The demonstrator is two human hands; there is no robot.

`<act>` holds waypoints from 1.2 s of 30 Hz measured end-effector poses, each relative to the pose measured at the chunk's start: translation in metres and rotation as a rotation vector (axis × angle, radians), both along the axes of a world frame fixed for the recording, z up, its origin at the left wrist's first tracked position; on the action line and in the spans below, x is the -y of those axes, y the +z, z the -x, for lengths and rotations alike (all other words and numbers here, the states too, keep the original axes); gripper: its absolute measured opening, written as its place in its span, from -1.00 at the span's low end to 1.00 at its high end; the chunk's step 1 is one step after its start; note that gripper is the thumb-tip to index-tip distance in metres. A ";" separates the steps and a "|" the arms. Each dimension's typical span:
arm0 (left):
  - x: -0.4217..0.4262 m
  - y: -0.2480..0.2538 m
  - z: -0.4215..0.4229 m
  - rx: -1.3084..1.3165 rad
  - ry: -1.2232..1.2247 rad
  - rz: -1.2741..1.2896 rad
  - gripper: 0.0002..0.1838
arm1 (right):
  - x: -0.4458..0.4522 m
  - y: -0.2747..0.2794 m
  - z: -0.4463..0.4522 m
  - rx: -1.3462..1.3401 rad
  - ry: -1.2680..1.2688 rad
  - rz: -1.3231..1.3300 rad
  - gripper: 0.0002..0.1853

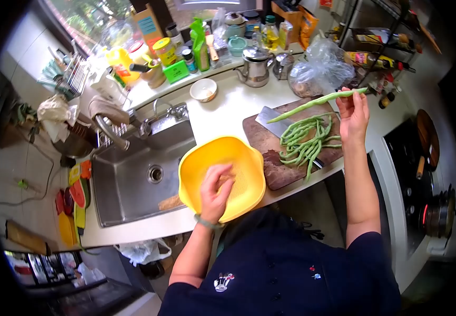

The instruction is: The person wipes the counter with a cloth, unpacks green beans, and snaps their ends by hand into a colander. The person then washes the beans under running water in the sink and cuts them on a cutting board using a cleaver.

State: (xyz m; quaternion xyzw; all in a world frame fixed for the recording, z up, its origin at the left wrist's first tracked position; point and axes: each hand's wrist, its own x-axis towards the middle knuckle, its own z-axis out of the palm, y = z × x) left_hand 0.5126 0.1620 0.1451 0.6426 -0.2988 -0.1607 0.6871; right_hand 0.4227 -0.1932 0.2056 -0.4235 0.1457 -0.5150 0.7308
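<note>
My right hand is closed on a long green bean and holds it raised above the cutting board. A pile of green beans lies on that brown board. Next to the pile is a cleaver with a broad metal blade; a dark handle end shows at the board's near edge. My left hand is over the yellow colander, its fingers curved and slightly blurred, with a gap between thumb and fingers. I see nothing held in it.
The metal sink is left of the colander. A small white bowl, a steel kettle and a plastic bag stand along the back. At the right, a pot sits on the stove beside a glowing red ring.
</note>
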 end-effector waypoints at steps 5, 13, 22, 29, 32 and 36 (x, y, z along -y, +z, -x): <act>0.058 0.010 0.000 0.016 0.034 0.027 -0.42 | -0.004 -0.037 -0.014 0.119 0.279 -0.340 -0.85; 0.034 0.001 -0.003 -0.464 0.070 0.162 -0.83 | -0.027 -0.078 -0.029 0.150 0.489 -0.475 -0.79; -0.009 0.014 -0.007 -0.132 0.164 -0.122 -0.89 | -0.063 -0.072 -0.043 0.070 0.716 -0.447 -0.73; -0.046 0.023 -0.022 0.530 0.407 -0.503 -0.91 | -0.105 -0.057 -0.051 -0.141 0.788 -0.296 -0.75; -0.053 0.018 -0.022 0.541 0.444 -0.513 -0.91 | -0.113 -0.059 -0.057 -0.154 0.827 -0.256 -0.75; -0.060 0.017 -0.020 0.505 0.522 -0.466 -0.93 | -0.121 -0.059 -0.061 -0.191 0.853 -0.242 -0.70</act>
